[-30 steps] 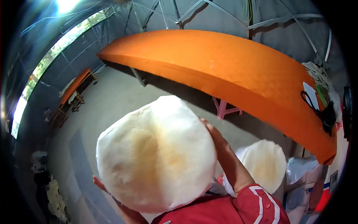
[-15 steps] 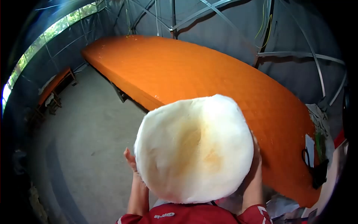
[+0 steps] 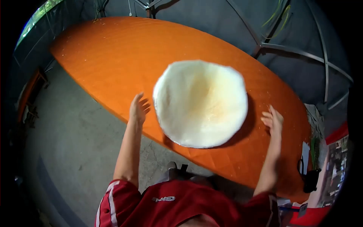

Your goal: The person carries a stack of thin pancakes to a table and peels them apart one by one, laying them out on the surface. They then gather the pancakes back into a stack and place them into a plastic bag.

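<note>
The left hand (image 3: 138, 110) and right hand (image 3: 275, 121) are empty, fingers loose, the white disc (image 3: 200, 104) untouched between them over the orange table (image 3: 124, 72); this looks like a set-down, and regripping would call for closing both palms inward

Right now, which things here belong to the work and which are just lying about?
Apparently in the work:
- round white pad
- left hand
- right hand
- orange table

Seemingly just lying about:
- black item
- white sheet
- crumpled pale material
</note>
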`<state>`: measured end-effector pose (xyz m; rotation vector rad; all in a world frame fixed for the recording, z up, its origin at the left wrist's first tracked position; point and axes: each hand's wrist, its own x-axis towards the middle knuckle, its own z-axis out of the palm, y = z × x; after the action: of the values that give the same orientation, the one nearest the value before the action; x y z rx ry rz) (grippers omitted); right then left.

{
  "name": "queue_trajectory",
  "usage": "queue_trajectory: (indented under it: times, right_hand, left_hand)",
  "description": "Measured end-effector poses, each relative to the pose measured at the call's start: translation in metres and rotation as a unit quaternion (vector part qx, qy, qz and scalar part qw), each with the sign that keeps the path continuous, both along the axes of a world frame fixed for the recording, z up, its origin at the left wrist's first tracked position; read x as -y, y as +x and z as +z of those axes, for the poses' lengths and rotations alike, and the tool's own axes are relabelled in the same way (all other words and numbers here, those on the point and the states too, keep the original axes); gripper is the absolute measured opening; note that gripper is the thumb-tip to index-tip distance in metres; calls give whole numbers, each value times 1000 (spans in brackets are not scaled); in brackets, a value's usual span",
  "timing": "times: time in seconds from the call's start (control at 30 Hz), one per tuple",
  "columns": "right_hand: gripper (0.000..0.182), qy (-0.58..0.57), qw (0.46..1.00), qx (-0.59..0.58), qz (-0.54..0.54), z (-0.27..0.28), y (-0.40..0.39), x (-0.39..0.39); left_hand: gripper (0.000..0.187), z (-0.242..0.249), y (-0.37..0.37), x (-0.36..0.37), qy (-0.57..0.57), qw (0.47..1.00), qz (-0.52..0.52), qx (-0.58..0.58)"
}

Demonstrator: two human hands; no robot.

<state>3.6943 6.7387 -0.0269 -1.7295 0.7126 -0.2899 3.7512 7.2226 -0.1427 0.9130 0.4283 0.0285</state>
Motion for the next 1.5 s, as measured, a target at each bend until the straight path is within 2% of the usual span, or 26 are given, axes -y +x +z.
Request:
queue_trajectory:
  times: [0.03,0.07,0.13,0.17,0.23,0.27,0.3,0.33,0.37,0.5,0.57,0.67,0.8,0.9,1.0,1.1,1.17,1.3,1.33,1.43,1.47,1.5]
  right_hand:
    - [64,-18,999,7,-30,-8,-8,10]
    - [64,-41,999,6,-20,-12,-4,7]
    - [62,-92,996,5,8,-14,1,2]
    - [62,-89,993,39,62,-11,13,-10]
    - [65,-66,979,108,159,-5,40,-81]
    - [71,-100,959,136,229,-18,52,-100]
    - [81,-93,944,114,295,-24,59,-124]
    - [92,-169,918,79,350,-21,60,-154]
    - [98,-191,890,87,405,-35,60,-176]
    - [116,-288,762,125,567,-60,48,-239]
    - [114,-347,739,96,569,-66,40,-262]
    - [111,-363,754,51,545,-71,43,-275]
    - [106,-294,815,-18,499,-60,53,-258]
    - [72,-245,853,-36,459,-78,55,-246]
    - [59,-262,860,34,437,-79,42,-260]
    - [45,-441,793,117,403,-86,36,-284]
    - [39,-394,823,98,397,-101,31,-275]
    - [30,-345,862,143,344,-88,31,-282]
    - [41,-313,883,96,337,-87,29,-282]
    - [55,-301,893,95,321,-63,40,-284]
    - [68,-261,906,77,324,-63,41,-284]
    - [68,-236,916,69,316,-60,42,-283]
  left_hand:
    - [36,-27,-4,-11,79,994,69,-10]
    - [30,-37,-12,-11,137,988,71,34]
    - [29,-33,-33,10,207,976,-33,52]
    - [29,-28,-36,25,238,966,-80,70]
    - [28,-38,-33,39,267,955,-116,56]
    - [30,-44,-33,43,262,955,-132,51]
    - [35,-38,-36,49,304,945,-107,48]
    - [37,-41,-35,48,308,949,-56,41]
    - [39,-45,-36,47,311,950,-9,32]
    - [49,-43,-26,33,144,985,-80,-57]
    - [52,-26,-22,29,79,990,-101,-56]
    - [49,-27,-16,19,-77,992,-97,7]
    - [60,-19,-7,17,-112,984,-133,-30]
    - [62,-16,5,16,42,974,-224,5]
    - [65,-3,13,16,156,955,-252,12]
    - [67,-7,16,18,262,928,-259,53]
    - [67,-8,19,18,296,913,-265,95]
    - [67,5,26,17,99,937,-327,68]
    - [66,-1,28,19,64,938,-330,84]
    - [66,8,33,32,-39,940,-323,98]
    - [65,12,34,37,-71,939,-321,99]
    - [64,12,36,42,-83,938,-321,106]
